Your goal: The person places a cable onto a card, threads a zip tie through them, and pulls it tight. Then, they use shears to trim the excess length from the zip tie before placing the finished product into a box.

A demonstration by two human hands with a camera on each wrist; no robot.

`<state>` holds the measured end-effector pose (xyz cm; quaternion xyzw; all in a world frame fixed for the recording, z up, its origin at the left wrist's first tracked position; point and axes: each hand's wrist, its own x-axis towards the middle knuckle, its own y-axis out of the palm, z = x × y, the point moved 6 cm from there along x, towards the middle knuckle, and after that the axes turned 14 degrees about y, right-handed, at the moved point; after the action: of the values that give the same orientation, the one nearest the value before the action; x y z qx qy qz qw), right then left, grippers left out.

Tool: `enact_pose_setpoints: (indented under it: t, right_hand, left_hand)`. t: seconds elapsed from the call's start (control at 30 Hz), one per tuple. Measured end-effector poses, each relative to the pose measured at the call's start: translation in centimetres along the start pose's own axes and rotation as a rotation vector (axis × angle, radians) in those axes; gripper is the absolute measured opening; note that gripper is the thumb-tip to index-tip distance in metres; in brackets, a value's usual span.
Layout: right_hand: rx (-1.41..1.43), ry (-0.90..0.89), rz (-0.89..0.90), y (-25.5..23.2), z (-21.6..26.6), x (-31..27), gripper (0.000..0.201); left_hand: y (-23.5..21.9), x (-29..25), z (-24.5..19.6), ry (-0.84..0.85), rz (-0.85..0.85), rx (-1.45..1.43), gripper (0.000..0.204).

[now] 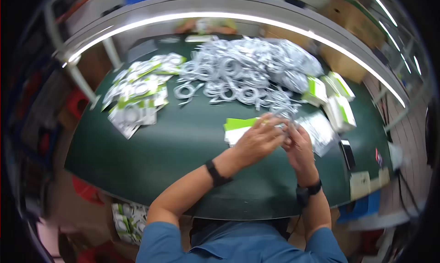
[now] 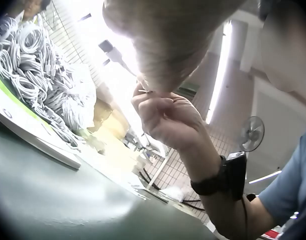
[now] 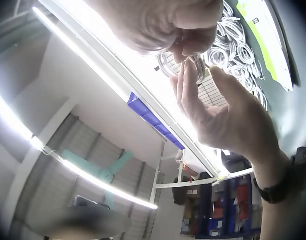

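Both hands meet above the table's front half. In the head view the left hand [image 1: 260, 143] and the right hand [image 1: 300, 150] hold a blurred white cable between them. The left wrist view has the cable's plug [image 2: 109, 48] sticking out past the right hand's [image 2: 168, 116] pinching fingertips. Seen from the right wrist, a coiled white cable [image 3: 166, 65] hangs between the hands, and the left hand [image 3: 228, 112] pinches its side between thumb and fingers. Behind the left hand lie green-and-white packages [image 1: 234, 130].
A big heap of coiled cables [image 1: 229, 68] covers the table's back. Green-and-white packs [image 1: 133, 114] are piled at left. White-green boxes [image 1: 340, 114], clear plastic bags [image 1: 321, 132] and a phone [image 1: 348, 154] lie at right. Below left stands a box of packages [image 1: 128, 221].
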<state>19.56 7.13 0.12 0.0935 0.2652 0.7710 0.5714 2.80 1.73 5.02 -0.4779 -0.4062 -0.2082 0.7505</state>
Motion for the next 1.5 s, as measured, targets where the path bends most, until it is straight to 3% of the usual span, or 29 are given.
enact_pose_setpoints:
  t: [0.03, 0.07, 0.1, 0.17, 0.27, 0.37, 0.4, 0.5, 0.7, 0.77, 0.8, 0.9, 1.0, 1.1, 1.13, 1.23, 1.27, 1.37, 1.5]
  right_hand:
    - [0.033, -0.031, -0.079, -0.6, -0.8, -2.2, 0.03]
    - [0.049, -0.08, -0.121, 2.3, -1.5, -2.8, 0.026]
    - [0.027, -0.17, -0.092, -5.0, 5.4, -0.6, 0.027]
    - [0.054, -0.194, -0.078, -5.3, 5.0, -1.6, 0.03]
    - [0.013, -0.197, -0.1, -5.7, 4.6, -2.3, 0.032]
    - [0.027, -0.175, -0.084, -5.8, 3.9, -2.3, 0.034]
    - [0.031, -0.171, -0.068, -5.8, 3.6, -2.3, 0.034]
    - [-0.014, -0.214, -0.02, -5.9, 3.0, -2.2, 0.035]
    - [0.345, 0.027, -0.026, -5.8, 0.5, -1.1, 0.036]
    - [0.363, 0.141, 0.119, -6.1, -0.8, -0.7, 0.033]
    - [0.37, 0.198, 0.196, -6.1, -1.2, -0.6, 0.031]
    - [0.451, 0.231, 0.14, -6.3, -1.9, -0.8, 0.026]
    - [0.129, 0.229, 0.033, -6.5, -2.1, -0.6, 0.034]
    - [-0.19, 0.121, -0.072, -5.9, -1.5, -1.4, 0.047]
    - [-0.332, 0.039, -0.066, -5.3, -1.1, -1.8, 0.057]
    - [-0.46, -0.204, -0.018, -3.2, -0.2, -2.6, 0.058]
    - [-0.489, -0.273, -0.102, -2.1, 0.5, -3.0, 0.057]
    - [-0.504, -0.228, -0.157, -4.9, -1.4, -1.8, 0.054]
    - [-0.19, -0.144, -0.231, -6.3, -1.1, -1.6, 0.051]
  left_hand:
    - [0.3, 0.0, -0.8, 0.04, 0.001, -0.082, 0.026]
    - [-2.8, -0.7, -1.2, 0.001, -0.054, -0.098, 0.025]
    - [5.0, 4.9, 0.1, 0.008, -0.149, -0.055, 0.025]
    - [5.7, 3.5, -0.7, -0.145, -0.219, -0.211, 0.023]
    - [8.2, 0.7, -0.4, -0.906, -0.092, -0.866, 0.023]
    - [10.8, -0.6, 0.6, -1.141, -0.264, -1.284, 0.035]
    - [11.2, -0.4, 0.7, -1.133, -0.319, -1.344, 0.043]
    - [11.1, 0.0, 0.7, -1.166, -0.479, -1.444, 0.039]
    - [10.3, 1.7, 0.8, -0.927, -0.37, -1.147, 0.048]
    - [9.9, 3.1, 0.5, -0.824, -0.332, -0.92, 0.054]
    - [10.7, 2.3, 0.0, -0.918, -0.27, -0.98, 0.065]
    - [10.2, 3.0, 0.1, -0.558, -0.172, -0.573, 0.06]
    - [9.6, 2.9, 1.1, -0.487, -0.227, -0.462, 0.056]
    - [8.8, 2.6, 2.6, -0.448, -0.137, -0.306, 0.052]
    - [8.8, 2.7, 2.8, -0.401, -0.064, -0.197, 0.059]
    - [8.8, 3.5, 2.0, -0.295, 0.022, -0.088, 0.067]
    - [9.3, 3.5, 1.4, -0.269, 0.066, -0.066, 0.073]
    - [10.3, 3.8, -0.3, -0.242, 0.094, -0.047, 0.074]
    - [10.5, 3.8, -1.1, -0.18, -0.007, -0.145, 0.065]
